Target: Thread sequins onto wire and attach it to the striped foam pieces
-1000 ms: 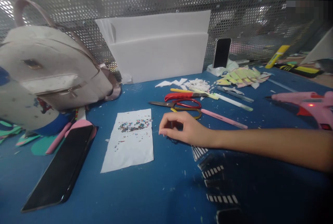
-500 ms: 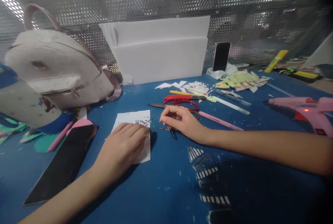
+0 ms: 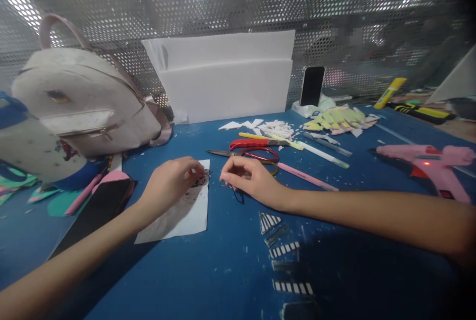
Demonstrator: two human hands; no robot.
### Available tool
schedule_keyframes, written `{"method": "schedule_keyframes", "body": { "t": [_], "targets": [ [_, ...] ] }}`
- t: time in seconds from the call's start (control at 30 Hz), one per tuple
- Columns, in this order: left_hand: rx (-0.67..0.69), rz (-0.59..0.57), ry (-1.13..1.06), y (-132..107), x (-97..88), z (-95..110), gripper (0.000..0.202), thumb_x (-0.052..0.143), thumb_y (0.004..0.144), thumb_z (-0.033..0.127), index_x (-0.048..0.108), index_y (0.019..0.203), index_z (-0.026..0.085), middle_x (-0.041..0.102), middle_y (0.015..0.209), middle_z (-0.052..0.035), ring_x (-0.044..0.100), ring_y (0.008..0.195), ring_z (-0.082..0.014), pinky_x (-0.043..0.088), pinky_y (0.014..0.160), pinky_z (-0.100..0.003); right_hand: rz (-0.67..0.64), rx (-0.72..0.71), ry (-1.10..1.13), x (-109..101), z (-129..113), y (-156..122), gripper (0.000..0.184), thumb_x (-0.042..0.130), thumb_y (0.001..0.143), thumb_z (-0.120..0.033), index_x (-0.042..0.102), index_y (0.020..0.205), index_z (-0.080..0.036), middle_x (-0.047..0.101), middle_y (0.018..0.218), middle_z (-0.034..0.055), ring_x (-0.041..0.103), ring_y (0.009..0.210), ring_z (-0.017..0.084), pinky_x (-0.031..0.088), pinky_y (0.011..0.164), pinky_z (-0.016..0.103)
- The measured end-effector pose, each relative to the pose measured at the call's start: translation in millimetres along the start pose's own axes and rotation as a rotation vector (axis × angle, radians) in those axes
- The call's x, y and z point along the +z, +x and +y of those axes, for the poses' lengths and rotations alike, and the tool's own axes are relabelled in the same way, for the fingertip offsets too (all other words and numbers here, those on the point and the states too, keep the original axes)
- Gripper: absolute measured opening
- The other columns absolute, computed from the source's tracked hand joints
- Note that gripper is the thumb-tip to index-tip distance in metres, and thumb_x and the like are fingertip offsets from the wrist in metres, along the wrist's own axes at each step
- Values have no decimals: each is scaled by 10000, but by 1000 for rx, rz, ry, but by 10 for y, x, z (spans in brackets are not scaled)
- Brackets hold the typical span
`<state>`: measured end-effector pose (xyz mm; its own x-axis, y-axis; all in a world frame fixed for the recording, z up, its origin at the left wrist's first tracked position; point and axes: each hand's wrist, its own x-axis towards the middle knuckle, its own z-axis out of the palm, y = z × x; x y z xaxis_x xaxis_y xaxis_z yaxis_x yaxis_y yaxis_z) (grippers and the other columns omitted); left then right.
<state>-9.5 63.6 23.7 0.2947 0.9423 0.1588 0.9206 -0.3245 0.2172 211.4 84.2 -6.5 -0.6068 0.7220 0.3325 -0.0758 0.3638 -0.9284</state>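
The left hand [image 3: 169,180] curls its fingers over small bits [image 3: 201,182] on paper [image 3: 188,221]. Below the right hand [image 3: 260,184], its fingers bent, is a dark cord [image 3: 237,196]; neither grip is clear.

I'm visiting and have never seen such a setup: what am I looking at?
There is no robot: these are a person's two bare hands, and every picture comes from a camera worn on that person's head. The left hand is over a white paper sheet, close to tiny specks; whether it grips any is too small to tell. The right hand seems to hold a thin dark strand. On the blue table are scissors, a pink pen and striped pieces, with a pink glue gun to the right and a backpack to the left.
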Motion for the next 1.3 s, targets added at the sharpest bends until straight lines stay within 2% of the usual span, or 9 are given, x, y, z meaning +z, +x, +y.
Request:
{"method": "schedule_keyframes", "body": {
  "t": [0.33,0.5,0.8,0.97,1.13,1.3],
  "targets": [
    [-36,-13,24,74,1,12,149,553,828,195,693,869,221,729,865,-30,634,736,-177,375,590,-238,8,-11,-5,-1,2,-9,128,588,904,-268,596,846,-154,579,766,1,547,668,97,443,608,222],
    [-12,-16,27,94,20,-14,144,555,841,240,693,879,232,724,864,-29,629,743,-182,363,583,-242,12,-9,-8,8,-13,-11,120,589,899,-257,597,837,-154,581,760,0,548,661,98,442,610,229],
    [63,-103,-21,214,48,-102,77,566,786,181,642,787,188,666,781,-28,583,664,-161,379,575,-252,14,-6,-9,3,-19,-4,128,596,891,-269,592,832,-155,582,757,-1,544,663,98,439,618,235],
    [76,-64,-85,253,-10,-101,44,588,719,157,616,737,186,641,747,-21,569,681,-171,391,605,-271,18,5,-15,-5,-30,-4,117,591,890,-250,596,832,-148,585,765,5,552,668,98,444,624,234],
    [65,38,-227,164,-108,-15,56,564,722,133,579,730,187,624,706,-5,568,682,-154,413,625,-269,26,25,-12,-3,-51,-2,103,588,881,-235,591,825,-148,577,757,5,549,664,104,446,628,246],
    [100,43,-451,-64,-35,94,66,524,835,187,539,770,186,643,773,-8,595,692,-126,490,663,-248,17,5,-11,2,-67,-9,115,580,889,-241,585,821,-149,558,752,0,529,659,99,431,605,239]
  ]
}}
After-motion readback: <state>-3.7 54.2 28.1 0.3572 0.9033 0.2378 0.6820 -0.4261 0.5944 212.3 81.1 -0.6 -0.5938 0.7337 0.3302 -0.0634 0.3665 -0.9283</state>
